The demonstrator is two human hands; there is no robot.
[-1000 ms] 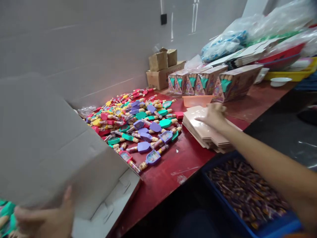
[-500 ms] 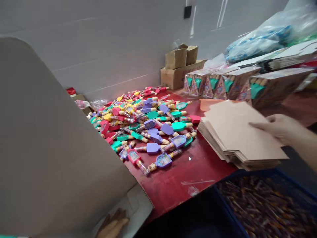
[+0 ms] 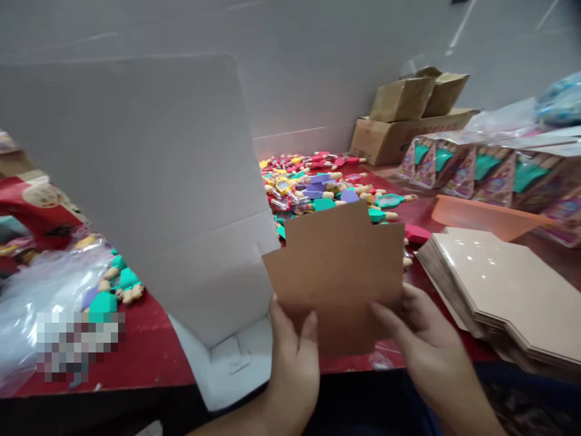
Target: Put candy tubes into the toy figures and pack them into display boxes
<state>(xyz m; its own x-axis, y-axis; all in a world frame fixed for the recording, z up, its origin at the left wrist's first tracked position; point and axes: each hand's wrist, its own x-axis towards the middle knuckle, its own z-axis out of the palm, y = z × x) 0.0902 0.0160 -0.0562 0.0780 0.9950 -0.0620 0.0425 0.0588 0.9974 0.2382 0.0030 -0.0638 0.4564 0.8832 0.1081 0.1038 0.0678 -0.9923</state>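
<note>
Both hands hold one flat brown cardboard blank (image 3: 338,272) upright in front of me. My left hand (image 3: 293,357) grips its lower left edge with the fingers closed on it. My right hand (image 3: 420,342) pinches its lower right edge. A stack of the same flat blanks (image 3: 508,290) lies on the red table (image 3: 149,357) just right of my hands. A large open grey carton (image 3: 149,188) stands to the left, its flap leaning close to my left hand. Behind the blank lies a heap of colourful toy candies (image 3: 318,188).
Brown cardboard boxes (image 3: 408,121) stand against the grey wall. Printed display packs (image 3: 481,166) line the back right, with an orange tray (image 3: 481,215) before them. A clear plastic bag (image 3: 49,297) and a few green toys (image 3: 113,287) lie at the left.
My right hand lifted one blank off the stack and brought it in front of me. My left hand let go of the grey carton and took the blank's left edge. The view swung left.
</note>
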